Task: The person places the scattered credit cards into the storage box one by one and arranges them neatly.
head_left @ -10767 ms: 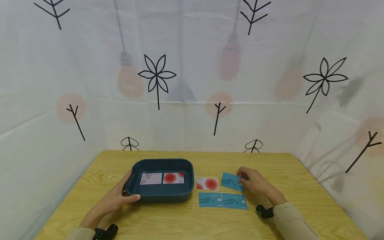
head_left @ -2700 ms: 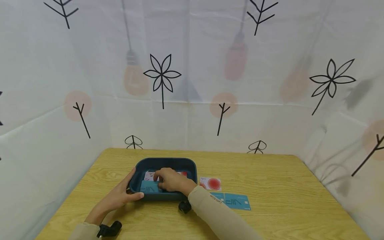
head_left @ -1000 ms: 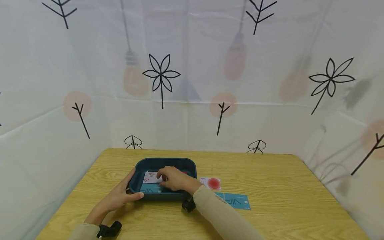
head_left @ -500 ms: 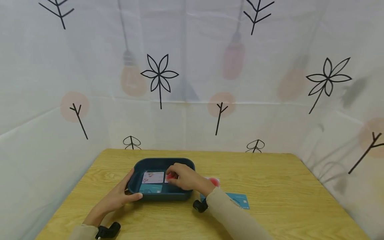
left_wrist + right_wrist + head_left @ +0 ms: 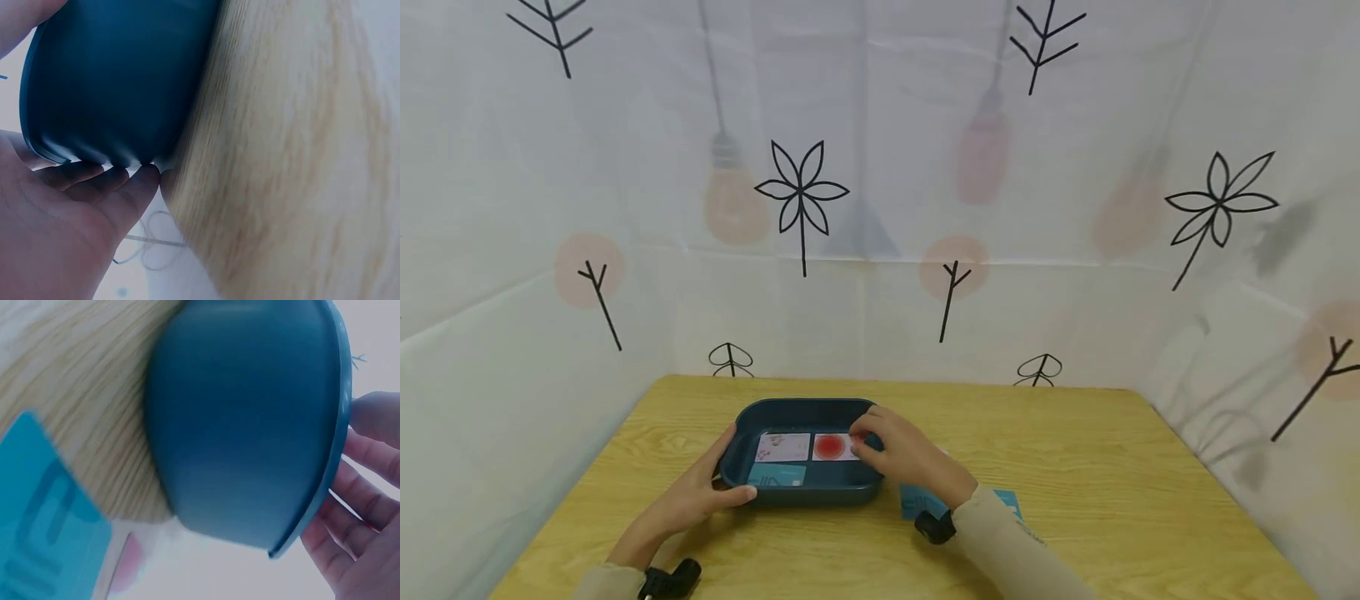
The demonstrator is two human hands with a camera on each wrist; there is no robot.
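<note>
My left hand (image 5: 688, 496) holds the left end of a dark blue tray (image 5: 805, 497), thumb at the near rim. In the left wrist view its fingertips press the tray's outer wall (image 5: 119, 87). Inside lie a pale flower-print card (image 5: 782, 447), a red-circle card (image 5: 830, 447) and, along the near left side, a blue VIP card (image 5: 777, 475). My right hand (image 5: 913, 454) hovers over the tray's right end, fingers loosely bent and holding nothing. The right wrist view shows its fingers beyond the tray's rim (image 5: 344, 394).
Two more blue VIP cards, a left one (image 5: 917, 502) and a right one (image 5: 1009, 502), lie on the wooden table (image 5: 820, 554), partly behind the right forearm. Another red-circle card beside the tray is almost wholly hidden by the right hand. A patterned white cloth (image 5: 865, 317) hangs behind.
A blue VIP card, earlier in my right hand over the table, now lies in the tray. The right hand has let it go and drawn back rightward. The left hand keeps its hold.
</note>
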